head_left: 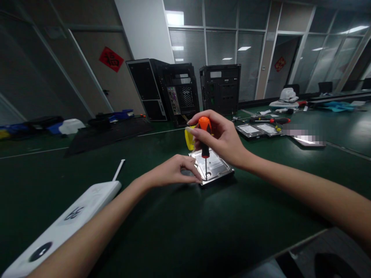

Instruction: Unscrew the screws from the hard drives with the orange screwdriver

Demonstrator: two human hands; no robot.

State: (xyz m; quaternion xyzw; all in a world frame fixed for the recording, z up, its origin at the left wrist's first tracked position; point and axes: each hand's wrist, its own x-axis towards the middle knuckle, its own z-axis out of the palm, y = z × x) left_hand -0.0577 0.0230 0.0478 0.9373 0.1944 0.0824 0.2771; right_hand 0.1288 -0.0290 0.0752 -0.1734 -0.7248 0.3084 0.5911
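Note:
A silver hard drive lies flat on the dark green table in front of me. My right hand is closed around the orange and black handle of a screwdriver. The screwdriver stands upright, its thin shaft reaching down to the drive's cover near the front left corner. With thumb and fingers curled, my left hand holds that same corner of the drive, close to the tip. Just behind the drive is a yellow object, partly covered by my right hand.
Black computer cases stand at the back. To the right lie two more hard drives, a red and black screwdriver and a flat device with a blurred screen. A long white device lies beside my left forearm. A black mat is farther left.

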